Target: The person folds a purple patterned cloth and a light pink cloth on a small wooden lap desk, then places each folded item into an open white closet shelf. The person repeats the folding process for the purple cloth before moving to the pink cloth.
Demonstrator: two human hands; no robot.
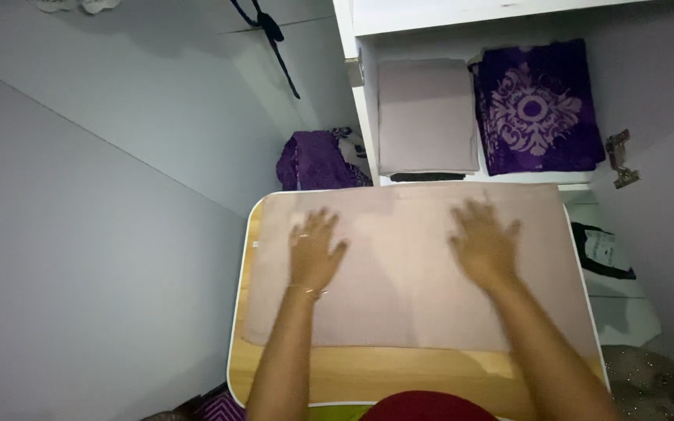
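Note:
A pale pinkish-beige cloth (411, 312) lies spread flat over a small wooden table (399, 378) with a white rim. My left hand (313, 251) rests palm down on the cloth's left half, fingers spread, with a ring and a thin bracelet. Palm down too, my right hand (484, 245) presses on the right half; it looks slightly blurred. Neither hand grips anything.
Beyond the table, a white shelf (462, 181) holds a folded beige cloth (427, 117) and a folded purple patterned cloth (536, 109). A crumpled purple cloth (317, 162) lies on the floor at the left of the shelf. A dark bag (598, 251) sits at the right.

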